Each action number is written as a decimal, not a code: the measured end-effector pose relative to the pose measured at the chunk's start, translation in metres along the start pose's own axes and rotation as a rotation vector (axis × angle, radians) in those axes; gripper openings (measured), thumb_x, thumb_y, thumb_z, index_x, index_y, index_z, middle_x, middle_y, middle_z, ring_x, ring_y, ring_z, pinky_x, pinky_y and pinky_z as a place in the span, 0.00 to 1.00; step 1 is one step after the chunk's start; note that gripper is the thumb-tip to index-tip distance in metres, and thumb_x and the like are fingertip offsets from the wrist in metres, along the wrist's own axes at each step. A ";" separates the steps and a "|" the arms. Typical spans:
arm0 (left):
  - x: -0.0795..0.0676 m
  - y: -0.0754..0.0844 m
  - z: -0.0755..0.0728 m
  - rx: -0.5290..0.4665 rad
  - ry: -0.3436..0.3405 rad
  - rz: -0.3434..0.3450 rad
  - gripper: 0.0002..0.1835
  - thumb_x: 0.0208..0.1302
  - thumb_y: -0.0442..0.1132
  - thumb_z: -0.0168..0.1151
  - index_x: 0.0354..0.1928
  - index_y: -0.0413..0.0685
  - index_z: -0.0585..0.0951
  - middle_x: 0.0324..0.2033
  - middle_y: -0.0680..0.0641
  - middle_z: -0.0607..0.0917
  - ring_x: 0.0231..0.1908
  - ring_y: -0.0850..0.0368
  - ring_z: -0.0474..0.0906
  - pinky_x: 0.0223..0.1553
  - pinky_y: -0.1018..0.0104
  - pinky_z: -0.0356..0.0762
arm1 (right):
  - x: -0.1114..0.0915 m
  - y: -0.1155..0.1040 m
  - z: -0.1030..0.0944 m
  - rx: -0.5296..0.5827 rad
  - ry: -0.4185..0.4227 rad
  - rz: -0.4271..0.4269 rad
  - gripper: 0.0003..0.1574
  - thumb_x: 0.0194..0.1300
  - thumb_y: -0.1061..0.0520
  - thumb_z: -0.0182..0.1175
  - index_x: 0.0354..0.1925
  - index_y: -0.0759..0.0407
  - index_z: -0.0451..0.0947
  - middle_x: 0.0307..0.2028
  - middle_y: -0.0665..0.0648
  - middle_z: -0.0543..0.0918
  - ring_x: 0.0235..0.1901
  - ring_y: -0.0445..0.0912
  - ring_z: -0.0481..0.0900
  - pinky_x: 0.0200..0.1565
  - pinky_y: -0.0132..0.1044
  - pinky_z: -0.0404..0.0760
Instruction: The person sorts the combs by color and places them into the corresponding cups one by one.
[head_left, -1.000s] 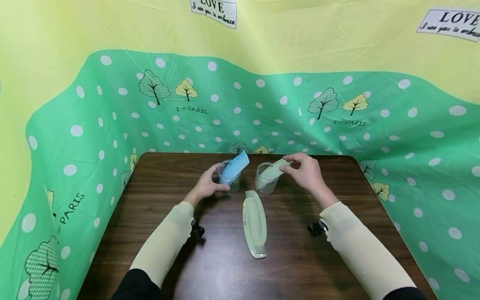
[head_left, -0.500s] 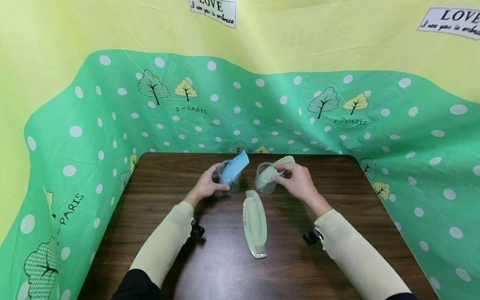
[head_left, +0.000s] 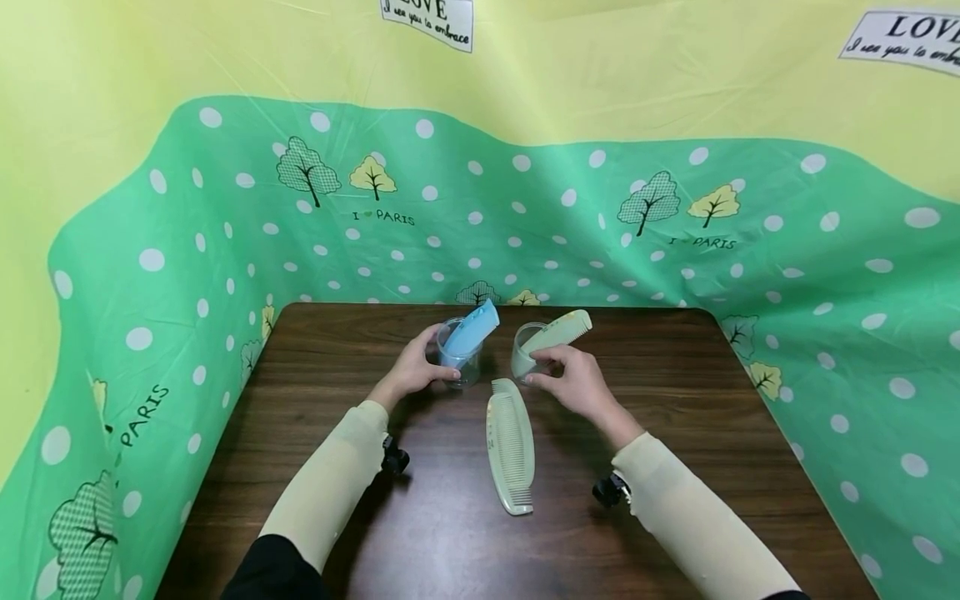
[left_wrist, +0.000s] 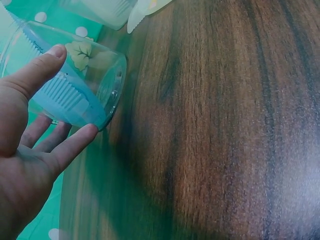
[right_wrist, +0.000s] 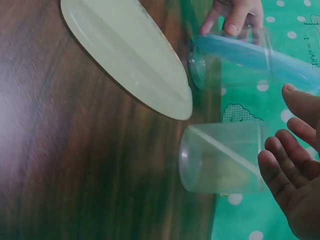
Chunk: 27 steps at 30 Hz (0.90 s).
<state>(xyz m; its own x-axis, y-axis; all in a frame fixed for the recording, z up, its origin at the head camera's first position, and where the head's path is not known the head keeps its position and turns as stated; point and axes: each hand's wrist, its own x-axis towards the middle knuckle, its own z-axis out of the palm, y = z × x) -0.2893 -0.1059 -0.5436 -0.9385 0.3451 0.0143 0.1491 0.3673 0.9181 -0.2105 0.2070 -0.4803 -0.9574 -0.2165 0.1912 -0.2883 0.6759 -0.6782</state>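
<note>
My left hand [head_left: 411,368] holds a clear plastic cup [left_wrist: 112,75] from its left side, thumb on one side and fingers on the other. A blue comb [head_left: 472,327] leans inside, its end above the rim. To the right stands a second clear cup [right_wrist: 225,177] with a pale green comb [head_left: 564,327] slanting out to the right. Fingers slightly bent, my right hand [head_left: 576,382] is close at this cup's near right side; in the right wrist view it is unclosed near the rim. Another pale green comb [head_left: 511,446] lies lengthwise on the table in front of the cups.
The dark wood table [head_left: 315,400] ends just behind the cups. A green and yellow printed cloth [head_left: 450,200] hangs behind it and along both sides. A small black wrist camera [head_left: 611,490] sits on the right sleeve, another on the left.
My right hand has let go of the pale green comb in the right cup and come down and left to the cup's side. The left hand keeps its place on the other cup.
</note>
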 end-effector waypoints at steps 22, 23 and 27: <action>-0.002 0.004 0.001 0.013 0.002 -0.020 0.51 0.51 0.35 0.82 0.76 0.52 0.64 0.68 0.42 0.74 0.66 0.41 0.74 0.65 0.44 0.73 | -0.007 0.007 0.050 0.055 -0.115 0.074 0.27 0.57 0.54 0.78 0.55 0.58 0.86 0.48 0.61 0.87 0.45 0.54 0.85 0.47 0.46 0.83; -0.002 0.004 0.001 0.013 0.003 -0.020 0.52 0.51 0.34 0.82 0.76 0.52 0.63 0.68 0.42 0.74 0.66 0.41 0.74 0.65 0.44 0.73 | -0.008 0.007 0.051 0.051 -0.119 0.077 0.28 0.57 0.54 0.78 0.56 0.58 0.86 0.48 0.62 0.87 0.45 0.54 0.84 0.47 0.46 0.82; -0.002 0.005 0.001 0.009 -0.004 -0.007 0.53 0.52 0.33 0.81 0.77 0.54 0.62 0.69 0.42 0.72 0.66 0.40 0.73 0.65 0.44 0.72 | -0.008 0.006 0.058 0.026 -0.128 0.080 0.29 0.57 0.53 0.79 0.56 0.56 0.85 0.51 0.59 0.87 0.47 0.55 0.82 0.48 0.48 0.81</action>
<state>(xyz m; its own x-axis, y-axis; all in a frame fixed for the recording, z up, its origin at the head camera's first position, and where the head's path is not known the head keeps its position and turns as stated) -0.2866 -0.1035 -0.5396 -0.9382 0.3460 0.0061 0.1453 0.3780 0.9143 -0.2037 0.1724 -0.5271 -0.9666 -0.2522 0.0450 -0.2094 0.6768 -0.7058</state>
